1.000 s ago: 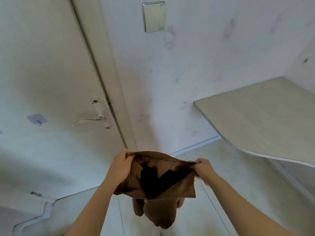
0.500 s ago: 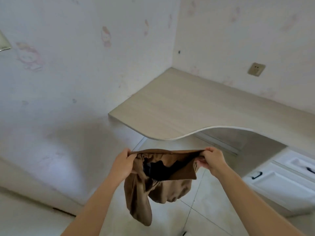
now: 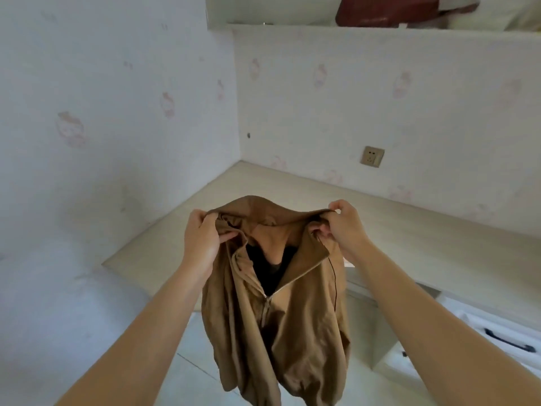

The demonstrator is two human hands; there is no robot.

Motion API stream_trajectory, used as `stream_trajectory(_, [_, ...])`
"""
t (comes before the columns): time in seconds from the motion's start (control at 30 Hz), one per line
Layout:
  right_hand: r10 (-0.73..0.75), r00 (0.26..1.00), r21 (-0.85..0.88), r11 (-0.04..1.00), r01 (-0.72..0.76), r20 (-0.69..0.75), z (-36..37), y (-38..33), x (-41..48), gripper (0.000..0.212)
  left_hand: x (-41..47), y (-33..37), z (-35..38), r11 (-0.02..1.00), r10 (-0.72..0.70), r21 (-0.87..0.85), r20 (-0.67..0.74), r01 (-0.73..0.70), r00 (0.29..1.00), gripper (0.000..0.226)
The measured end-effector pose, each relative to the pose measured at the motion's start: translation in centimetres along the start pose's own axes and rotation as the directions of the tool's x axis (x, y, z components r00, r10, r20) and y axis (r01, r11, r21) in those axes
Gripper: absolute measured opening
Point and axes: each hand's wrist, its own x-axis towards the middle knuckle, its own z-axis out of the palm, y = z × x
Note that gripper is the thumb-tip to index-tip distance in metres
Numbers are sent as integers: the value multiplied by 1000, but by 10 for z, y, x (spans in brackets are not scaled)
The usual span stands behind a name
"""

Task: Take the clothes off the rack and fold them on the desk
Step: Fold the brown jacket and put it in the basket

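Brown jacket (image 3: 278,312) hanging in the air, both hands gripping it by the collar area.

Left hand (image 3: 202,241) and right hand (image 3: 342,230) are each clamping bunched fabric at the top, fingers curled in, hands apart at shoulder width. The jacket is dangling in front of the desk (image 3: 292,183) edge, zipper partly open, hem over the floor, not lying on the desktop. Wall socket (image 3: 371,156) is sitting above the desk; white drawers (image 3: 468,326) lower right; something dark red (image 3: 380,11) on the upper shelf.

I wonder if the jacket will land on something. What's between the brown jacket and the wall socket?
In the head view, only bare desk lies between the brown jacket and the wall socket.
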Motion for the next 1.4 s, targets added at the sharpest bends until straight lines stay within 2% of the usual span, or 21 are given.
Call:
stream_trajectory(0.13, [-158, 983, 11, 987, 157, 96, -9, -54, 54, 17, 33, 48, 56, 988, 150, -29, -6, -150, 989, 16])
stream_trajectory(0.3, [-338, 939, 58, 940, 335, 68, -10, -125, 121, 19, 95, 111, 109, 956, 286, -104, 125, -274, 950, 12])
stream_trajectory(0.4, [-410, 910, 48, 912, 408, 51, 1, -161, 170, 20, 143, 138, 139, 937, 347, -78, 152, -339, 925, 10])
stream_trajectory(0.57, [-450, 892, 81, 888, 452, -45, 33, -206, 267, 17, 237, 173, 178, 889, 458, -85, 163, -450, 874, 8])
stream_trajectory(0.77, [-460, 885, 70, 883, 464, -69, 94, -233, 372, 14, 357, 187, 205, 863, 504, -61, 119, -501, 855, 2])
stream_trajectory(0.83, [-437, 898, 62, 896, 440, -53, 111, -230, 404, 15, 395, 179, 209, 870, 489, -3, 116, -492, 864, 4])
stream_trajectory(0.9, [-428, 903, 23, 903, 429, -45, 131, -221, 443, 17, 441, 164, 213, 850, 497, 130, 119, -510, 859, 9])
stream_trajectory(1.03, [-446, 894, -91, 889, 448, 40, 169, -183, 505, 20, 519, 115, 213, 721, 544, 404, 173, -563, 821, 11])
stream_trajectory(1.13, [-329, 909, -228, 893, 387, 256, 193, -130, 547, 18, 553, 54, 209, 581, 470, 621, 271, -526, 840, 17])
stream_trajectory(1.23, [40, 910, -437, 885, 160, 414, 205, -60, 569, 55, 557, -39, 198, 304, 229, 849, 375, -432, 898, 40])
stream_trajectory(1.3, [215, 855, -527, 847, 78, 472, 202, -13, 563, 49, 537, -98, 186, 64, 25, 908, 412, -413, 911, 48])
stream_trajectory(1.33, [280, 822, -577, 813, 72, 497, 198, 10, 555, 43, 521, -124, 182, 1, -72, 912, 410, -411, 909, 49])
stream_trajectory(1.4, [369, 761, -659, 746, 101, 534, 181, 60, 528, 39, 479, -170, 170, -17, -185, 900, 426, -436, 886, 50])
